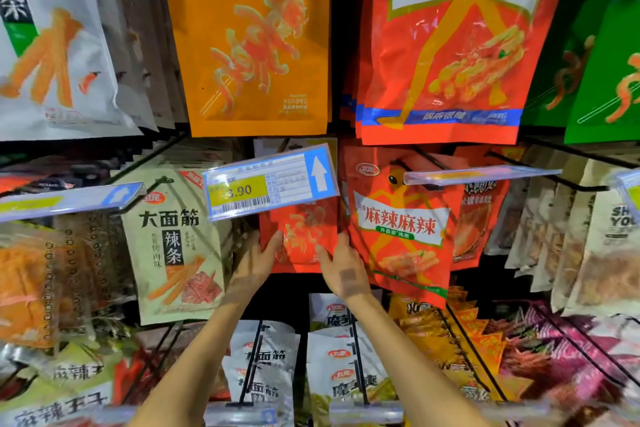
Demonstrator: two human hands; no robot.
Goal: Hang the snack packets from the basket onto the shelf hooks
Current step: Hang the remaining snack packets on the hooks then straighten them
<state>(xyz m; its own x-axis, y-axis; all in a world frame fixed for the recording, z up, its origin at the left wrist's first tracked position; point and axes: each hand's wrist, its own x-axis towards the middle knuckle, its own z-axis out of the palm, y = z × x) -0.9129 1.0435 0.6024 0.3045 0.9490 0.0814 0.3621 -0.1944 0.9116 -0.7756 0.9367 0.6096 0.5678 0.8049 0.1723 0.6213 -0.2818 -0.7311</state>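
Together, left hand (pixel 258 262), right hand (pixel 343 270), gripping one red snack packet (pixel 306 232)

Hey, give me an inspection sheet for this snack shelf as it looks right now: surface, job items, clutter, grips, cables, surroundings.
Surface: no table; wire shelf hooks carrying rows of hanging packets.
Job's things: red packet held up between both hands, its top hidden by the price tag, so whether it is on a hook cannot be told.
Clutter: nothing seen.
Grips: left hand touches the red packet's left edge, grip unclear; right hand pinches its lower right, thumb on the front.
Cables: nothing seen.
Surroundings: orange packet above; beige packet to the left; larger red packet to the right.
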